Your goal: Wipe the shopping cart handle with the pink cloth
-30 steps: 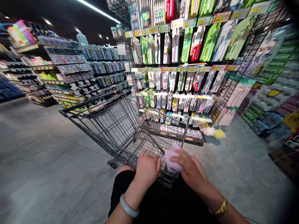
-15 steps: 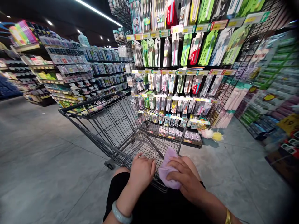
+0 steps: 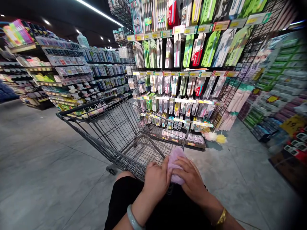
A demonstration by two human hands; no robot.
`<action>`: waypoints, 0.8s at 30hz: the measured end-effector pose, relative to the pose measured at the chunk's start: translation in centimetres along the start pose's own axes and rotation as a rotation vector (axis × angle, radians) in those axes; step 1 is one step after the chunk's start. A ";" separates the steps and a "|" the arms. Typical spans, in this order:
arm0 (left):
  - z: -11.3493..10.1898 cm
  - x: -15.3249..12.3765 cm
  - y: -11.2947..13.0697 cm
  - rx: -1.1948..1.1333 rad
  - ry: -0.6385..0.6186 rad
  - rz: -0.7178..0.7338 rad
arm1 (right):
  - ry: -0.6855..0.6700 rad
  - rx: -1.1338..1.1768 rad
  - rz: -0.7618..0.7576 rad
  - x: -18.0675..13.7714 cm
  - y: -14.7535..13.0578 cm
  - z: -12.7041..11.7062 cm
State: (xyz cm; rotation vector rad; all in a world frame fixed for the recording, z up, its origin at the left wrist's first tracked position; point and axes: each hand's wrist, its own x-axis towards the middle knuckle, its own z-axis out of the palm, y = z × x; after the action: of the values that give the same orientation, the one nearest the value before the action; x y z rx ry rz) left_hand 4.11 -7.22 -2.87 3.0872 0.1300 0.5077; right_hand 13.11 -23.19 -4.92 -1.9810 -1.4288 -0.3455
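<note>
An empty grey wire shopping cart [image 3: 115, 127] stands right in front of me. My left hand [image 3: 156, 181] is closed over the near end of the cart at its handle. Beside it, my right hand [image 3: 189, 179] presses a small pink cloth [image 3: 174, 160] onto the same handle, fingers curled over it. The two hands touch. A pale bangle is on my left wrist and a gold bracelet on my right.
A wire rack of hanging toothbrush packs [image 3: 187, 80] rises just beyond the cart. Long store shelves [image 3: 67, 73] run along the left, more stocked shelves [image 3: 275, 86] on the right. Grey tiled floor [image 3: 43, 166] opens to the left.
My left hand has slid right along the handle until it meets my right hand. The pink cloth has shifted a little under my right hand.
</note>
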 end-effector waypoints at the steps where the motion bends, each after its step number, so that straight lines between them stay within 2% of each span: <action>1: 0.2 0.0 0.0 0.021 0.000 0.008 | -0.018 -0.020 0.028 0.1 0.3 -0.4; 6: 0.1 -0.2 -0.1 0.001 -0.002 0.015 | -0.146 -0.066 0.039 0.4 0.9 -1.4; 9: 0.1 -0.3 -0.1 0.007 -0.018 -0.002 | -0.050 -0.066 0.070 0.7 1.8 -0.7; 14: 0.0 -0.1 0.0 0.017 -0.005 -0.025 | 0.095 -0.076 0.103 2.8 5.2 0.8; 16: 0.1 0.0 -0.1 -0.011 0.007 -0.024 | 0.141 -0.101 0.111 3.2 5.6 1.2; 21: 0.5 0.1 -0.9 -0.095 0.034 -0.035 | 0.085 -0.080 0.056 2.8 4.2 1.7; 24: 0.6 0.2 -1.4 -0.110 0.053 -0.028 | 0.067 -0.144 0.096 3.6 4.8 1.6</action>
State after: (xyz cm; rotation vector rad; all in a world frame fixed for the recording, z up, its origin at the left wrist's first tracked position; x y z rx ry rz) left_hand 4.38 -5.80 -3.43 2.9624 0.1410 0.5747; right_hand 18.54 -20.41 -5.78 -2.1238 -1.2933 -0.4788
